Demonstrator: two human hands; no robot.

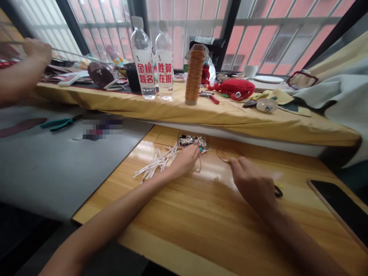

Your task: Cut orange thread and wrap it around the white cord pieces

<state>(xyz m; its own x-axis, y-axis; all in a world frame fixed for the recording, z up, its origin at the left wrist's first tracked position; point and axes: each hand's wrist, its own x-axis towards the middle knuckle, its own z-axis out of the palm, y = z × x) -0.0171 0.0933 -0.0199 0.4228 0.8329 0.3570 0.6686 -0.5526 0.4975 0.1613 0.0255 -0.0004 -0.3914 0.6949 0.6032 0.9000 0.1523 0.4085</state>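
My left hand (pixel 185 159) is closed in a pinch near the front of a clear box of small beads (pixel 193 141). A turquoise bead (pixel 201 149) shows at its fingertips, and a thin beige cord (pixel 199 165) loops down beneath them. Over the wooden table, my right hand (pixel 250 178) has its fingers pressed together on thin brown cord (pixel 221 155), which curves out to the left of the fingertips. White strips (pixel 156 165) lie in a loose pile left of my left hand. Partly behind my right hand shows a black looped handle (pixel 278 191).
A phone (pixel 339 207) lies at the right. On the cloth-covered ledge (pixel 230 122) stand two water bottles (pixel 145 65), a spool of orange-brown cord (pixel 194 74), a red pouch (pixel 237 89) and pliers. Another person's hand (pixel 37 51) is at the far left, above teal-handled pliers (pixel 61 123).
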